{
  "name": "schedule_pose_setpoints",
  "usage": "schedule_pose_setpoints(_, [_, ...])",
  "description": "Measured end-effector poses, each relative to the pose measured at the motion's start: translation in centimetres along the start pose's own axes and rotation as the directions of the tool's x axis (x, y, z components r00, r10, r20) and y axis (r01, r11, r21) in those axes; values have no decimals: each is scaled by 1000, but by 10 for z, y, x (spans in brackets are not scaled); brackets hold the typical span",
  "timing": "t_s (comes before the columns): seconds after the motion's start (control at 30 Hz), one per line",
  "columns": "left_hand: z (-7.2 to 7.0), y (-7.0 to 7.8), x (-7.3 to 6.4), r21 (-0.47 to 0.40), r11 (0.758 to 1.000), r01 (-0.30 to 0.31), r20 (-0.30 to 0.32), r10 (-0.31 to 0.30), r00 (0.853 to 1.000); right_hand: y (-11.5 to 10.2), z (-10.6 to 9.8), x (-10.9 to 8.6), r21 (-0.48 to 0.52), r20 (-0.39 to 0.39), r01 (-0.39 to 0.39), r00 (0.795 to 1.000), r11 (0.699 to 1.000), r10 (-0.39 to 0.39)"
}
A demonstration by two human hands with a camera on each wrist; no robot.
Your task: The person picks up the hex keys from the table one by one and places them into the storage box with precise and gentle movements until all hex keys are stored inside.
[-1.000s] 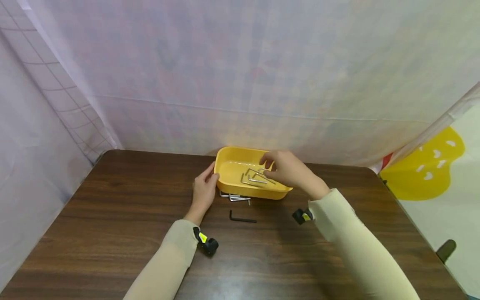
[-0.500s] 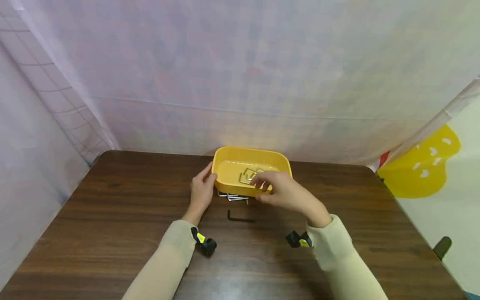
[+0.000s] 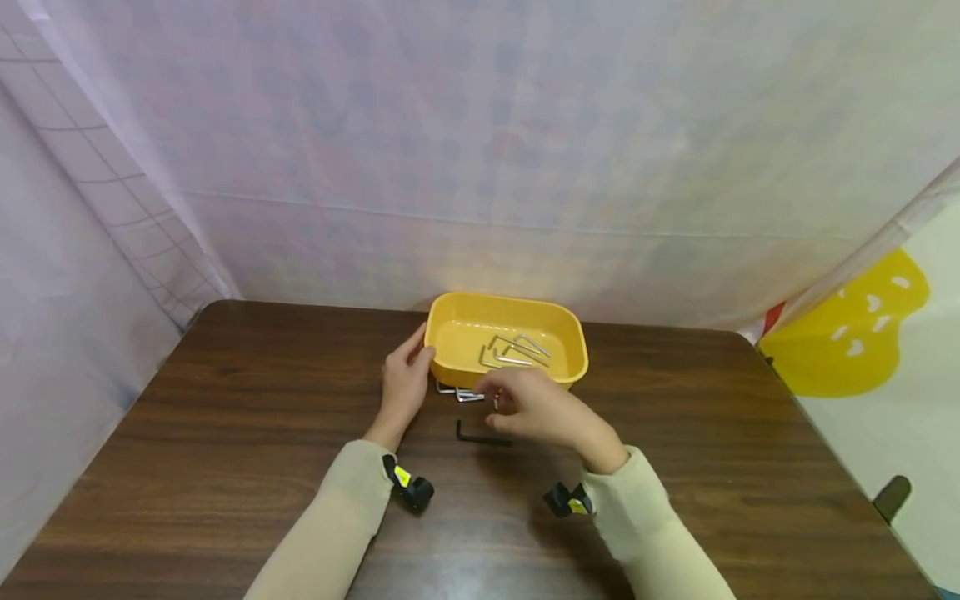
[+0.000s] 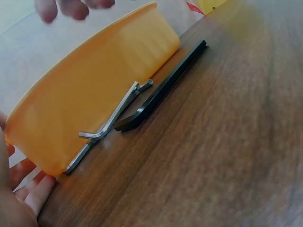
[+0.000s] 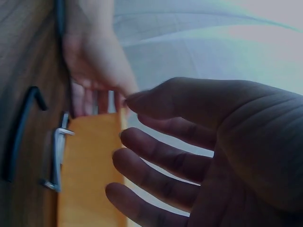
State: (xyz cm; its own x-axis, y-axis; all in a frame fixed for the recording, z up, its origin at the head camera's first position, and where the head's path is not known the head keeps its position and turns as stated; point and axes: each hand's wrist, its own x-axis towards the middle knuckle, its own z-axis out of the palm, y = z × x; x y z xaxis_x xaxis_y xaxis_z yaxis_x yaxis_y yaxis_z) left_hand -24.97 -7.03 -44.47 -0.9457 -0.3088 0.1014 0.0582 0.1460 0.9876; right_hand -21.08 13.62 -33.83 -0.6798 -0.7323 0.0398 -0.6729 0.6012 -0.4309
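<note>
My left hand [image 3: 406,379] grips the left end of a yellow plastic tray [image 3: 457,377], thumb at the rim and fingers against the outer wall. Several metallic hex keys [image 3: 513,360] lie loose on the tray's floor, toward its front. Just outside the front wall, silver hex keys [image 4: 111,113] lie crossed on the wood. A larger black hex key [image 4: 165,87] rests nearer to me. My right hand [image 3: 536,408] hovers in front of the tray above these keys, fingers loosely curved. Nothing shows between its fingertips in the right wrist view, where the thumb [image 5: 161,98] stands apart from most fingers.
The dark wooden table [image 3: 247,417] ends at a pale curtain [image 3: 480,150] just behind the tray. To the right hangs a white sheet with a yellow shape [image 3: 847,342]. Each sleeve carries a small black wrist camera [image 3: 416,493].
My right hand has moved from over the tray's inside, across its front rim, toward me and left, above the keys on the table. My left hand stays on the tray.
</note>
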Motion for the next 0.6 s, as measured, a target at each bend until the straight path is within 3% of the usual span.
schedule_pose_setpoints(0.3, [1, -1, -1, 10, 1000, 11, 6, -11, 1000, -2, 31, 8, -81, 106, -84, 990, 993, 92])
schedule_pose_setpoints(0.6, [3, -2, -2, 7, 1000, 3, -3, -3, 1000, 1, 46, 10, -122, 113, -143, 981, 982, 157])
